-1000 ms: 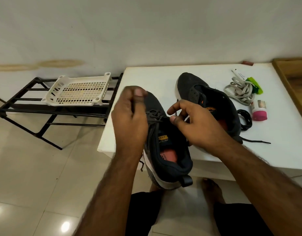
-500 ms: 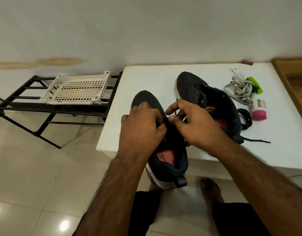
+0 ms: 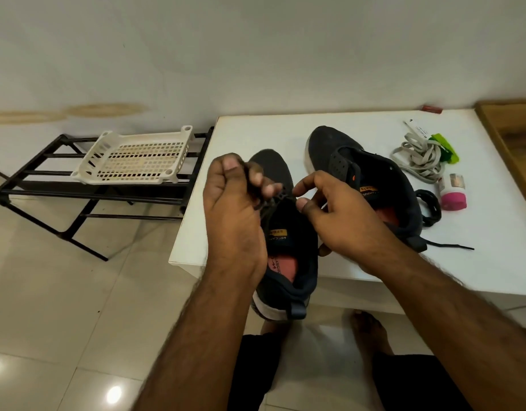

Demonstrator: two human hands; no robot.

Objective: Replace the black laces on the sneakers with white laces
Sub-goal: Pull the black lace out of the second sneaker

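My left hand (image 3: 235,215) has its fingers curled tight, pinching a loop of the thin black lace (image 3: 266,201) pulled up from the near dark fabric sneaker (image 3: 288,247), whose heel overhangs the white table (image 3: 374,120) edge. My right hand (image 3: 341,215) is narrowly open, thumb and forefinger nearly closed at the lace crossing; whether they grip it I cannot tell. The bundled white flat laces (image 3: 418,157) lie beyond the second dark sneaker (image 3: 365,185).
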